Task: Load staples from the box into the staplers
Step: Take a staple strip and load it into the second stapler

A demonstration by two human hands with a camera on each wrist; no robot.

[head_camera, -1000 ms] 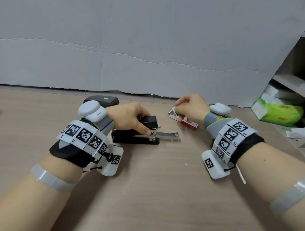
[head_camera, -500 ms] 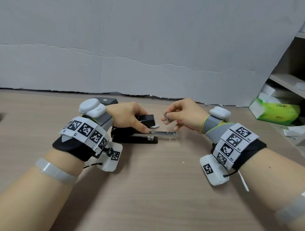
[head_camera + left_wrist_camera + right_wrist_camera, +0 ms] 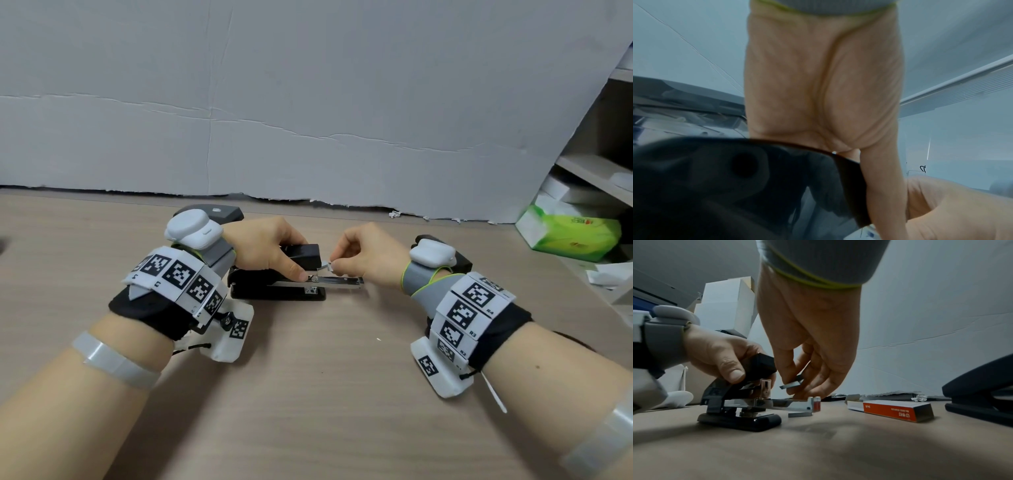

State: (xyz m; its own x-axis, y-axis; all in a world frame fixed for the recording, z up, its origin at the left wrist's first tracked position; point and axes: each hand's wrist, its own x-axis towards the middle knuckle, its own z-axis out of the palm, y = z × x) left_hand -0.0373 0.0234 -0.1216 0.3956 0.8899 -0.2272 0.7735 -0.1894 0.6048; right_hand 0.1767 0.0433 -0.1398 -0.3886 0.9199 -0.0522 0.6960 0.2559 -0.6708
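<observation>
A black stapler point(image 3: 274, 289) point(image 3: 740, 402) stands on the wooden table with its metal magazine point(image 3: 339, 281) slid out to the right. My left hand point(image 3: 291, 260) grips the stapler's top, thumb at the front; in the left wrist view my palm point(image 3: 818, 81) lies over the dark stapler body point(image 3: 735, 186). Just above the magazine, my right hand point(image 3: 337, 265) point(image 3: 795, 386) pinches a short staple strip point(image 3: 329, 266) point(image 3: 791, 384). The red staple box point(image 3: 898, 410) lies open on the table behind it, hidden in the head view. Another strip point(image 3: 800, 414) lies under the magazine's end.
A second, grey-topped stapler point(image 3: 226, 212) sits behind my left wrist near the grey wall. A large dark stapler point(image 3: 978, 394) stands to the right of the box. A green tissue pack point(image 3: 575, 233) and shelves are at far right. Bare table lies in front of me.
My right hand left the staple box with a strip pinched in its fingers and moved left to just above the open magazine. My left hand kept its grip on the stapler.
</observation>
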